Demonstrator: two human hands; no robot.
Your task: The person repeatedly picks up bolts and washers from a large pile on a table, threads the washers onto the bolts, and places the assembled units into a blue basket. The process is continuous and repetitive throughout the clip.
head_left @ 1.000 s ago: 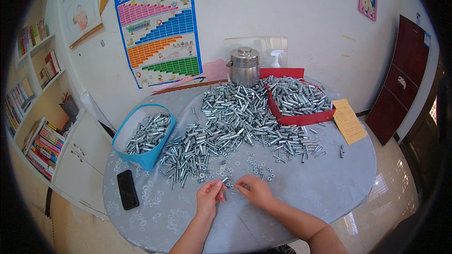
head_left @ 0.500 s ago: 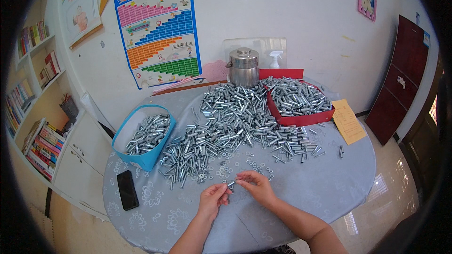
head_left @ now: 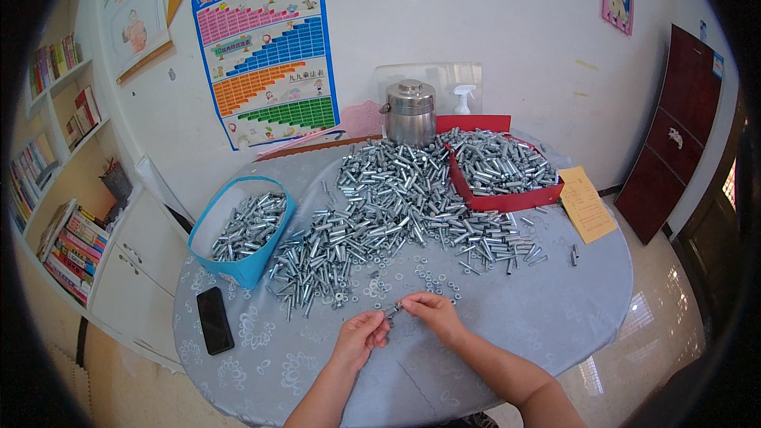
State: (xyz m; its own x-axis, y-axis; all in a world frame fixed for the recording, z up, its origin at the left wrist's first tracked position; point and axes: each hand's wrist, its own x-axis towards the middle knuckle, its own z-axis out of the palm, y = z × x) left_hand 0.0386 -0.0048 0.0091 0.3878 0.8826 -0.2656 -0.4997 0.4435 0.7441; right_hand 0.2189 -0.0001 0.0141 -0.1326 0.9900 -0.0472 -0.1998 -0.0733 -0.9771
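Observation:
Between the fingertips of my two hands is a short silvery metal bolt [head_left: 391, 313], held just above the near part of the table. My left hand [head_left: 362, 339] pinches its left end, with the fingers curled. At its right end, my right hand [head_left: 434, 315] closes thumb and fingers; whether a small nut or washer sits there is too small to tell. Loose washers and nuts [head_left: 432, 281] lie scattered just beyond my fingers. Behind them spreads a large pile of metal bolts with sleeves [head_left: 380, 218].
A blue fabric bin [head_left: 247, 269] of bolts stands left, and a red box [head_left: 499, 204] of bolts back right. A black phone [head_left: 215, 321] lies at the left edge. Yellow paper [head_left: 587, 204] is at the right. A steel canister [head_left: 411, 115] and white spray bottle [head_left: 464, 101] stand behind.
My right hand's fingers have drawn in tighter on the bolt's right end and shifted slightly. My left hand has stayed nearly still.

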